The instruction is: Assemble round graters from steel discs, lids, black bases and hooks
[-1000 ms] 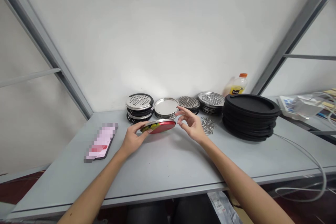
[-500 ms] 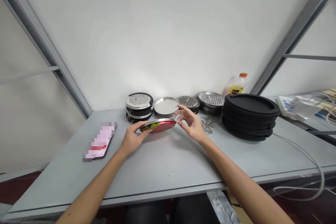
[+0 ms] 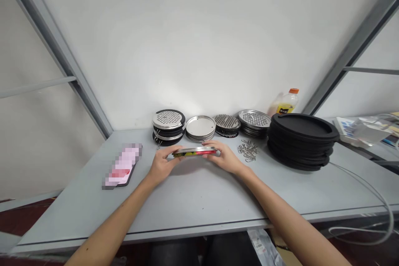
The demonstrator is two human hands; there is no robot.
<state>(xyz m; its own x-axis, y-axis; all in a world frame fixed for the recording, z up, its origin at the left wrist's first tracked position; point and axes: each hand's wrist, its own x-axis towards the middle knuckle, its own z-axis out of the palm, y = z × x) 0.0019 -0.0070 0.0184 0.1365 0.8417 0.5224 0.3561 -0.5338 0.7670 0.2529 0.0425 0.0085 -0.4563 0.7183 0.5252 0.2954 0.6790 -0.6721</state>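
Note:
Between my hands, just above the table, is a round flat metal disc [image 3: 195, 150] with a red, yellow and green printed side, seen nearly edge-on. My left hand [image 3: 162, 161] pinches its left edge between thumb and fingers. On the right edge, my right hand [image 3: 222, 157] grips it the same way. Behind it stands a stack of plain silver metal discs [image 3: 200, 126]. To the left of that stack are perforated grater discs with black rims [image 3: 168, 120], small clips hanging at their side. A pile of small metal clips [image 3: 248, 150] lies right of my right hand.
Ridged grater discs [image 3: 227, 122] and a stack of silver perforated discs [image 3: 254, 119] stand along the wall. Black round bases [image 3: 301, 143] are piled at the right, before an orange-capped bottle [image 3: 287, 102]. A phone [image 3: 124, 165] lies left. A white cable [image 3: 368, 187] trails over the right edge.
My right hand has closed onto the disc's right edge, where its fingers were spread before. The disc has levelled, so its red printed side shows less.

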